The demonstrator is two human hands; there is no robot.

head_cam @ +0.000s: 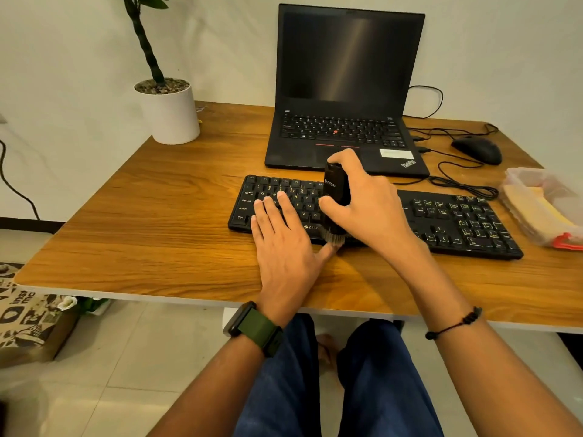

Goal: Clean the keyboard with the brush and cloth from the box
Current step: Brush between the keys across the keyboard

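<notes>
The flat black plastic keyboard (375,216) lies on the wood-grain table (157,234), just in front of the open laptop (344,99). The left hand (280,244) presses straight fingers on its left keys, while the right hand (362,200) grips a blocky black brush (336,203), bristles down at the keyboard's near edge. Right of the keyboard sits a clear plastic box (545,203) holding a folded yellow cloth (533,206).
</notes>
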